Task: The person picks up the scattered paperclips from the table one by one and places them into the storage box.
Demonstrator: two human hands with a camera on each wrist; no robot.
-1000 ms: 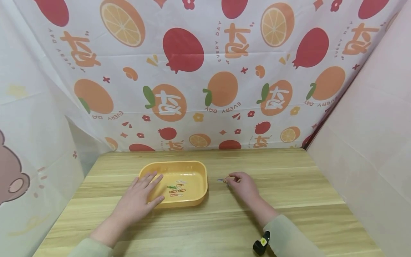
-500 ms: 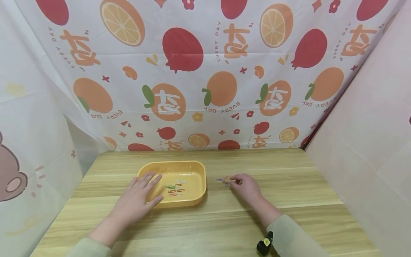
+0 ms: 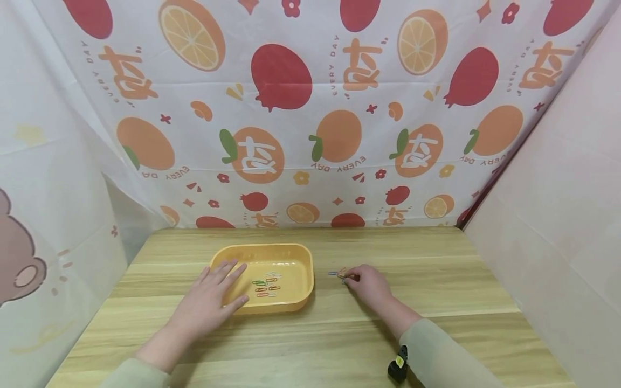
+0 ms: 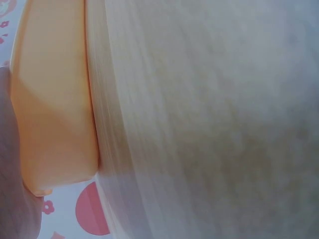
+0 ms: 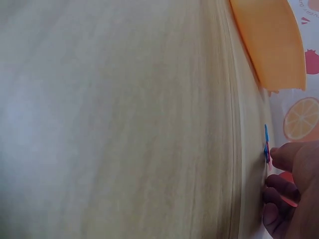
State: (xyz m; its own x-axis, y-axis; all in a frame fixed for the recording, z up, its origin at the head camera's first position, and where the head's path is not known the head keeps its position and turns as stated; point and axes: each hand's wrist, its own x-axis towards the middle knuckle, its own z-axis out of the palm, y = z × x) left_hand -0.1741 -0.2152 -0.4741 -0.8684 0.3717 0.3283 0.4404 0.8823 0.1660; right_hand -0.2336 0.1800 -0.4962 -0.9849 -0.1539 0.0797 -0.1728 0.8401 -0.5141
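My left hand [image 3: 206, 302] lies with spread, straight fingers over the left end of a yellow tray [image 3: 311, 280]. Several paper clips [image 3: 260, 283], green, orange, pink and white, lie on the tray's floor. To the right of the tray, a small cluster of clips rests on the table, a blue paper clip [image 3: 332, 274] at its left side. The thumb and forefinger of my right hand [image 3: 371, 285] pinch a greenish-blue paper clip [image 3: 344, 281] at the cluster's edge. In the right wrist view, the other fingers [image 5: 274, 209] are curled in.
The wooden table [image 3: 301, 350] carries the tray left of centre. A fruit-patterned cloth [image 3: 310, 108] hangs along the back edge. Pale cloth walls [image 3: 567, 215] close in both sides. A black device [image 3: 398, 366] sits at my right sleeve.
My right hand has come slightly down and left onto the loose clips, its fingertips closing on one. The left hand and tray have stayed in place.
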